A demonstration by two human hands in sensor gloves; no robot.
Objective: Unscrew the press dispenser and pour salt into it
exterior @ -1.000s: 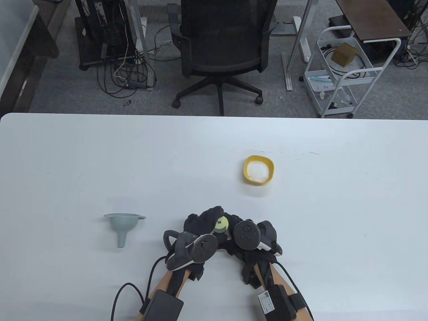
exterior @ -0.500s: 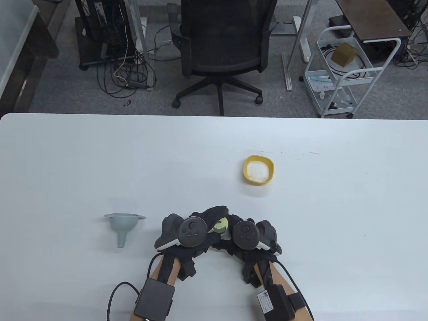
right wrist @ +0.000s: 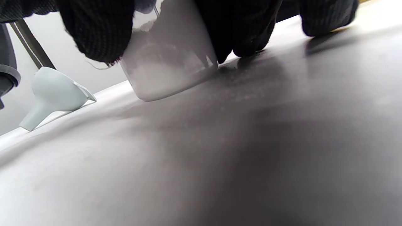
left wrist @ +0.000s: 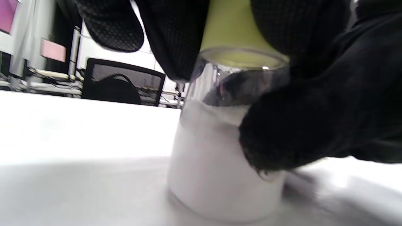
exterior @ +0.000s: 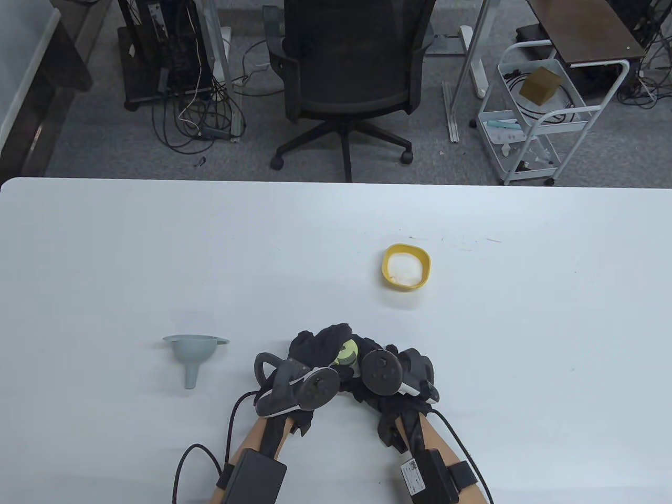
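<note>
The dispenser [exterior: 347, 354] stands near the worktop's [exterior: 105, 262] front edge, your left hand's [exterior: 304, 380] fingers [left wrist: 176, 37] gripping its green cap [left wrist: 232, 28], your right hand's [exterior: 391, 373] fingers [right wrist: 97, 28] wrapped round its glass body. The funnel [exterior: 192, 354] lies to its left, the salt bowl [exterior: 406, 266] farther back.
</note>
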